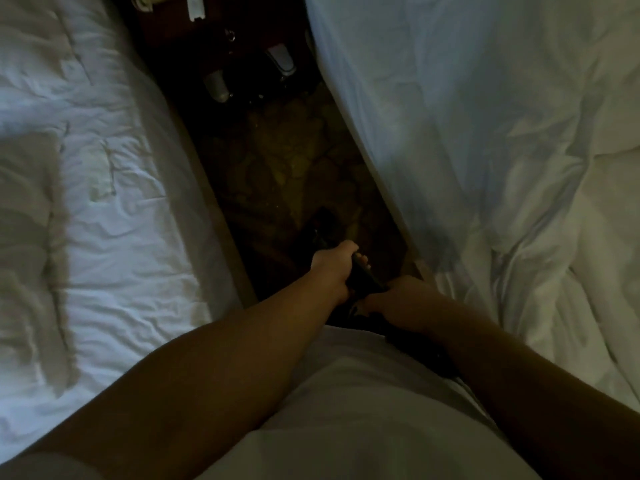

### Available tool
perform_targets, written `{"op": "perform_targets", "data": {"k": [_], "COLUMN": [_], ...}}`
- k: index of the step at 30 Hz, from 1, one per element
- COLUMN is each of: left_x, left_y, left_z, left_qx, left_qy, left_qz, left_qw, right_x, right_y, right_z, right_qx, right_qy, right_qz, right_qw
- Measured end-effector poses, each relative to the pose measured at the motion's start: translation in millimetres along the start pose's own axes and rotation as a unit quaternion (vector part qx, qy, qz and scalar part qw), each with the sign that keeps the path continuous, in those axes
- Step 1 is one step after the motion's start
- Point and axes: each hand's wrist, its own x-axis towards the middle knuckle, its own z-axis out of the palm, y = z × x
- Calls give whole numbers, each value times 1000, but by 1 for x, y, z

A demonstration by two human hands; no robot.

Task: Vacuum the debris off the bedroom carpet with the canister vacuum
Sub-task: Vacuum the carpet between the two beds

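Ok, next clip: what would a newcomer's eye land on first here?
The white left bed and right bed fill most of the view, with a dim strip of patterned carpet squeezed between them. Low in that strip, the left hand and right hand both grip a dark wand, the left ahead of the right.

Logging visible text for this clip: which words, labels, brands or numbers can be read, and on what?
None can be read.
The black vacuum wand shows no label in the dim light.
The white object at the top edge is too blurred to show any marking.
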Motion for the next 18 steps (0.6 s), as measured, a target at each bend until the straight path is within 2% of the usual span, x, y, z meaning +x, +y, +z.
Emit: {"op": "perform_targets", "data": {"k": [5, 10, 18], "left_x": [34, 69, 134], "left_y": [49, 113, 243], "left_z": [-7, -21, -49], "left_qx": [52, 74, 134], "left_qy": [27, 39, 40], "left_qz": [66, 84, 89], "left_qw": [996, 993, 986], "right_x": [38, 80, 143], "right_y": [-39, -92, -222], "right_z": [2, 6, 2], "right_qx": [55, 103, 170], "right_qy": [3, 7, -9], "right_qz": [-41, -66, -33], "right_qw": [998, 993, 985]}}
